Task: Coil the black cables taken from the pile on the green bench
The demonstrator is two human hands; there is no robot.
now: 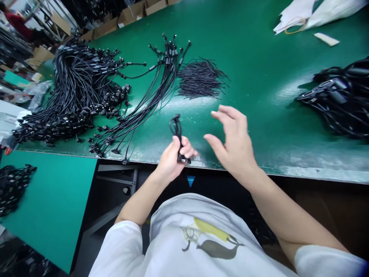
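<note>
The left hand (172, 158) grips a folded black cable (180, 141) over the near edge of the green table (259, 96), the right hand (238, 142) hangs open nearby, and beyond lie thin black strips (201, 79) beside loose cables (157, 92) whose grey bands (168, 60) are too small to read.

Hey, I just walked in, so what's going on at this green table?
A person's left hand grips a folded black cable at the near edge of the green table. The right hand is open beside it, with nothing visible in it. Beyond lie thin black strips, with a loose bunch of cables and a bigger heap to their left.
</note>
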